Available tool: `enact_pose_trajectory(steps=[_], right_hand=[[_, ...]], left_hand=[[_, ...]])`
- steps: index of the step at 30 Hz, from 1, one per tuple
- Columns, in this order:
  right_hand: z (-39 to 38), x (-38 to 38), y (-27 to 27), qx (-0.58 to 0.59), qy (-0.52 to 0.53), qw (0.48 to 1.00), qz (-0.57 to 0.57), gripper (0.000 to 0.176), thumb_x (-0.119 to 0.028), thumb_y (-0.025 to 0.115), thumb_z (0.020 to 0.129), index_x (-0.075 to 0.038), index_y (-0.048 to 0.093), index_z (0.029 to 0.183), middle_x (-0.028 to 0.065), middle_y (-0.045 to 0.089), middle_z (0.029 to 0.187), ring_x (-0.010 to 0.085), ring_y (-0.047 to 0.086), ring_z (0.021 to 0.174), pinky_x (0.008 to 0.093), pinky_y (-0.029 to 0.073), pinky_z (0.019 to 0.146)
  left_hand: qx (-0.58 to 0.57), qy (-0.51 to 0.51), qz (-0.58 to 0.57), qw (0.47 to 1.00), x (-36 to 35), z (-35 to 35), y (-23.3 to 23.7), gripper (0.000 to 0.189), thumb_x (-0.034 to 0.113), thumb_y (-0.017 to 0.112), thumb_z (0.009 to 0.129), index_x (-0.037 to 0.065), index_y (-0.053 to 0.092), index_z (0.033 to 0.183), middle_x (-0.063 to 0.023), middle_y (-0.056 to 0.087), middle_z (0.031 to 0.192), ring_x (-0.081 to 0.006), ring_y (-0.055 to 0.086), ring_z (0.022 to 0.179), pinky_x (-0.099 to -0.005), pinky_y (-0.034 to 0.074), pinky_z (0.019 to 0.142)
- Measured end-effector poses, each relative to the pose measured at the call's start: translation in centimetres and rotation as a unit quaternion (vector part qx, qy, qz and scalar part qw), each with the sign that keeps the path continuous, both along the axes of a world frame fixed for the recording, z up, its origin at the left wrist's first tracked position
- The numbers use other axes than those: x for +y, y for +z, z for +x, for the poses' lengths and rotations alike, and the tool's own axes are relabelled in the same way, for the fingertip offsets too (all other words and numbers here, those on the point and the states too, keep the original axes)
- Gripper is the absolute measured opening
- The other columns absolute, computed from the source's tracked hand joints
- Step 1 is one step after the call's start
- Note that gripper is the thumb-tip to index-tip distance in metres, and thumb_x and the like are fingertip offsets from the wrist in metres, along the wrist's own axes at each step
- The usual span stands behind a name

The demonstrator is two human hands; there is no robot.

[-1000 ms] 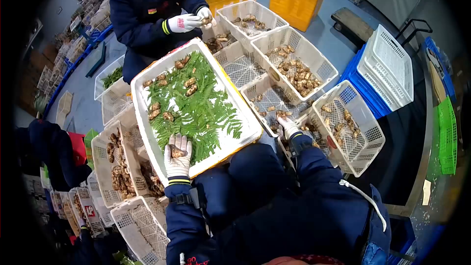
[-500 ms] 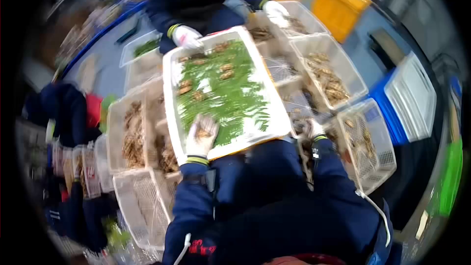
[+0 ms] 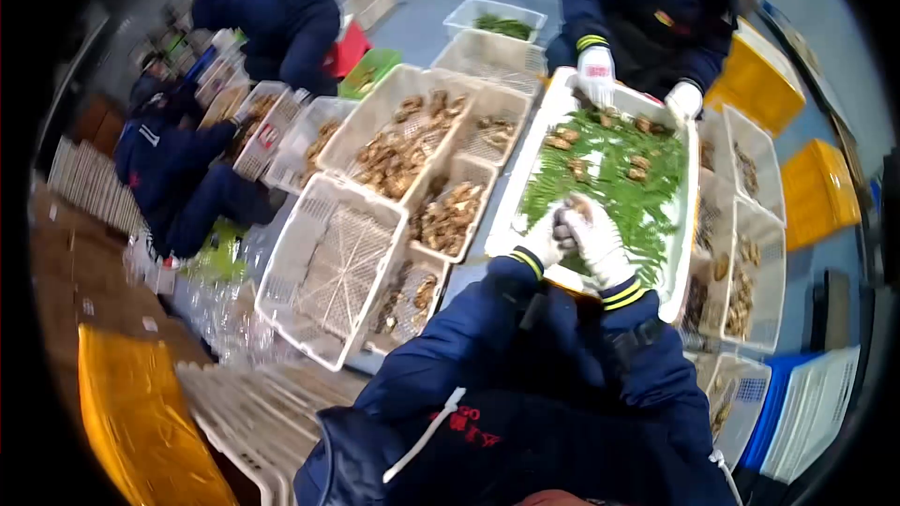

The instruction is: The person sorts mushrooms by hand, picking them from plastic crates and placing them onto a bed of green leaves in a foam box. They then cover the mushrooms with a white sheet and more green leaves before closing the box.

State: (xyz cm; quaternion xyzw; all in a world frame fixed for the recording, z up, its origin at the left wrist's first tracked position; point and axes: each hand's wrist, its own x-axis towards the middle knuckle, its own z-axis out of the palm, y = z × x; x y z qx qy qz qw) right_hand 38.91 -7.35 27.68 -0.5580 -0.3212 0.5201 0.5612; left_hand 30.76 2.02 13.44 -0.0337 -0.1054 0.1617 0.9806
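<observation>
My left hand (image 3: 546, 240), in a white glove with dark-stained fingers, is closed and meets my right hand (image 3: 600, 242) over the near edge of a white foam tray (image 3: 506, 197). My gloved right hand is also closed. Between the fingers of both shows a small brown mushroom (image 3: 580, 205), partly covered. Green fern leaves (image 3: 600, 169) line the tray. Several brown-and-cream mushrooms (image 3: 638, 168) lie on them, spaced apart. Across the tray, a co-worker's gloved hand (image 3: 596, 77) reaches over the far edge; their other hand (image 3: 684, 101) is at the far right corner.
Left of the tray stand mesh crates with mushrooms (image 3: 394, 157) and a bare-bottomed crate (image 3: 330, 262). More mushroom crates (image 3: 756, 272) line the right side, near yellow boxes (image 3: 820, 192). Other people (image 3: 192, 155) work at the far left. A fern container (image 3: 495, 23) stands behind.
My right hand has come from the right-hand crates to meet my left hand over the tray. My left palm, open upward before with a mushroom, is now closed. The view has swung left.
</observation>
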Motion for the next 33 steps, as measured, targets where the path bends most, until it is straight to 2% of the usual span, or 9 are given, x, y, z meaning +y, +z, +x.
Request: enact_pose_trajectory(steps=[3,7,10,12,22,23,25,27,33], right_hand=[[-6.7,3.7,-3.0,-0.358,0.132,0.920,0.092,0.065,-0.024,0.066,0.095,0.002,0.037,0.146,0.0192,0.062,0.125,0.0254,0.061,0.115,0.0369,0.047,0.101],[-8.4,3.5,-2.9,-0.158,0.154,0.967,0.127,0.062,-0.014,0.059,0.099,0.007,0.029,0.149,0.0257,0.050,0.141,0.0296,0.050,0.132,0.0381,0.040,0.111],[-4.7,1.0,-0.9,-0.447,-0.021,0.893,0.049,0.050,-0.013,0.064,0.093,0.003,0.049,0.138,0.0220,0.058,0.132,0.0304,0.058,0.122,0.0362,0.044,0.106],[-1.3,0.6,-5.1,-0.475,-0.136,0.863,0.106,0.049,-0.016,0.068,0.089,0.002,0.054,0.133,0.0215,0.061,0.127,0.0325,0.060,0.117,0.0370,0.046,0.103],[2.0,-0.3,-11.0,-0.262,-0.065,0.963,-0.014,0.059,-0.027,0.070,0.093,0.005,0.048,0.137,0.0158,0.067,0.120,0.0235,0.067,0.103,0.0348,0.052,0.092],[3.0,-0.5,-11.6,-0.122,-0.051,0.991,0.004,0.057,-0.028,0.068,0.094,0.004,0.049,0.137,0.0129,0.067,0.119,0.0214,0.066,0.103,0.0340,0.053,0.091],[4.3,-1.2,-10.0,0.133,-0.052,0.990,0.010,0.049,-0.027,0.064,0.098,0.001,0.051,0.136,0.0065,0.065,0.116,0.0166,0.064,0.104,0.0323,0.054,0.091],[5.2,-3.8,-7.4,0.216,-0.061,0.971,0.078,0.043,-0.025,0.062,0.100,-0.001,0.053,0.135,0.0077,0.065,0.116,0.0165,0.064,0.104,0.0351,0.055,0.092],[12.9,-14.1,-5.3,0.339,-0.072,0.915,0.206,0.057,-0.034,0.060,0.099,0.001,0.046,0.141,0.0087,0.067,0.110,0.0211,0.067,0.097,0.0410,0.057,0.092]], left_hand=[[0.177,0.086,0.026,0.980,-1.0,-0.8,1.8,0.040,0.039,0.053,0.099,0.009,0.060,0.124,-0.0125,0.065,0.119,-0.0249,0.060,0.105,-0.0408,0.048,0.095],[0.227,0.140,0.139,0.954,-1.1,-1.2,2.1,0.042,0.039,0.050,0.101,0.009,0.057,0.130,-0.0123,0.063,0.123,-0.0252,0.059,0.112,-0.0403,0.047,0.100],[0.278,0.223,0.299,0.885,-1.6,-1.1,2.6,0.044,0.040,0.048,0.102,0.010,0.054,0.135,-0.0121,0.062,0.125,-0.0255,0.058,0.118,-0.0400,0.045,0.104],[0.254,0.155,0.074,0.952,-0.3,0.1,1.5,0.036,0.020,0.056,0.100,0.006,0.057,0.133,-0.0124,0.062,0.129,-0.0238,0.057,0.122,-0.0373,0.044,0.108],[0.290,0.088,0.092,0.949,-0.3,0.9,2.0,0.064,0.053,0.038,0.102,0.004,0.046,0.143,-0.0164,0.048,0.146,-0.0311,0.044,0.135,-0.0453,0.030,0.117],[0.183,0.039,-0.113,0.976,0.0,0.8,1.4,0.066,0.055,0.036,0.102,0.004,0.045,0.144,-0.0164,0.046,0.148,-0.0308,0.044,0.135,-0.0465,0.030,0.116],[-0.013,-0.076,-0.605,0.793,0.5,0.5,0.5,0.070,0.058,0.033,0.101,0.005,0.042,0.146,-0.0164,0.042,0.151,-0.0303,0.043,0.135,-0.0487,0.031,0.115],[0.245,0.065,0.077,0.964,0.5,0.6,0.9,0.064,0.055,0.040,0.101,0.006,0.045,0.143,-0.0171,0.042,0.150,-0.0316,0.044,0.134,-0.0506,0.037,0.110],[0.244,0.061,0.063,0.966,-0.3,0.6,1.4,0.059,0.048,0.050,0.100,0.007,0.048,0.141,-0.0175,0.048,0.146,-0.0349,0.047,0.133,-0.0541,0.039,0.110]])
